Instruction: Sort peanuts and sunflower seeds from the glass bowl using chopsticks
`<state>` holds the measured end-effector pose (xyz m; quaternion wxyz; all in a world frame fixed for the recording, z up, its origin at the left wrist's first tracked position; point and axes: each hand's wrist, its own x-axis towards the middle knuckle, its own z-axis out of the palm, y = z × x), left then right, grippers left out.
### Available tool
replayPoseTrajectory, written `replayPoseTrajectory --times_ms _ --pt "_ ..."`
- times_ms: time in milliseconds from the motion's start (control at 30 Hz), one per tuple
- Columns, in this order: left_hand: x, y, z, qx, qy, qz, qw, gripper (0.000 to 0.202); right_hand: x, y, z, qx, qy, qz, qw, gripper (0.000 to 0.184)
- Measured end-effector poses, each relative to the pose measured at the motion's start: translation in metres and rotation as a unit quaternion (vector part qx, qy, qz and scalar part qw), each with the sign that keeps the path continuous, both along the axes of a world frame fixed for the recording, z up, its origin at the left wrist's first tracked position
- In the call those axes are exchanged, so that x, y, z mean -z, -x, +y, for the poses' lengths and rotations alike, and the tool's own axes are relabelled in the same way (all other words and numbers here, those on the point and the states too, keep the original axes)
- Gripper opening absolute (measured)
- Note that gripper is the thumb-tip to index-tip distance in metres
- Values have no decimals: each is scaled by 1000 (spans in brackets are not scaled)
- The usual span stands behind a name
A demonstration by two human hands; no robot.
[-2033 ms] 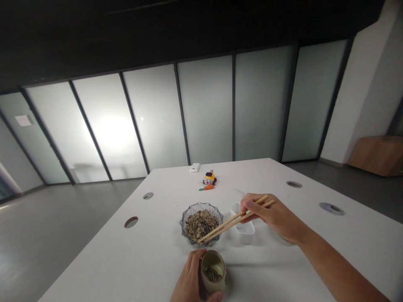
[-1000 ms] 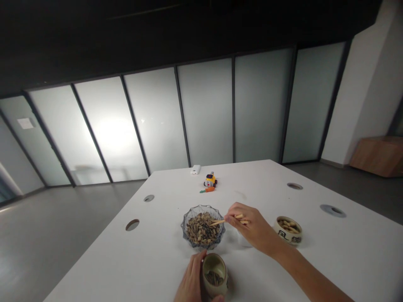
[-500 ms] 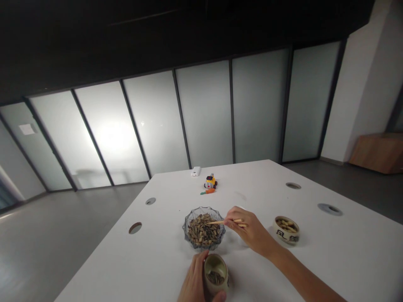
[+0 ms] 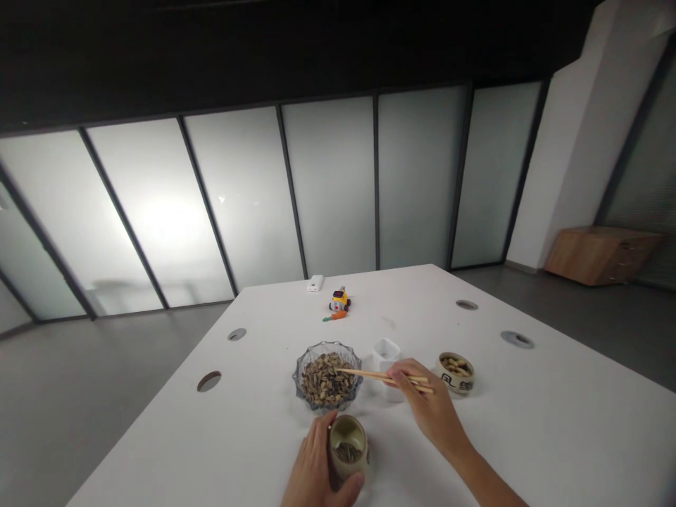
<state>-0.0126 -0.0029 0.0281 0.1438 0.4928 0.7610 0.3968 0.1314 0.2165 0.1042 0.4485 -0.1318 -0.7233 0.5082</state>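
Note:
My right hand (image 4: 422,398) is closed around a pair of wooden chopsticks (image 4: 370,374), whose tips reach over the right part of a clear glass bowl (image 4: 301,398). Striped sunflower seeds (image 4: 326,380) fill that bowl; whether the tips pinch one is too small to tell. Close to me, my left hand (image 4: 315,465) wraps a small ceramic cup (image 4: 363,458), tilted so its mouth faces me. Some seeds (image 4: 348,453) lie inside the cup. Behind my right hand stands a white faceted cup (image 4: 387,350), partly covered by the hand and chopsticks.
To the right sits a ceramic bowl (image 4: 458,384) with peanuts and dark characters on its side. Farther back on the white table (image 4: 253,436) are a yellow toy car (image 4: 341,301), a toy carrot (image 4: 336,317) and a white power bank (image 4: 315,283). Several round holes pierce the tabletop.
My right hand has drawn back a little from the glass bowl with the chopsticks, uncovering the white cup. The whole view has shifted slightly. My left hand still grips the ceramic cup.

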Motion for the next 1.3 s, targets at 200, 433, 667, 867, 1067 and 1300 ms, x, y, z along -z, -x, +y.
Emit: replayPoseTrajectory --times_ms 200,433,667,867,1067,1300 --pt "-8 -4 -4 9 -13 -13 1000 80 1 -1 -22 -10 -101 -29 994 34" --pt "-17 -12 -5 -15 -16 -23 1000 81 5 -3 -32 -38 -144 -30 988 30" --pt "-29 -16 -8 -6 -12 -33 999 77 2 -6 -33 -25 -169 -14 985 30" --pt "-23 -12 -6 0 -17 -30 999 80 -1 -9 -36 14 -183 24 983 26" --pt "-15 -9 -7 6 -25 -20 999 79 10 -5 -37 1 -178 2 984 28" --pt "-20 -11 -5 10 -22 -18 1000 76 16 -5 -37 -14 -180 -15 983 25"
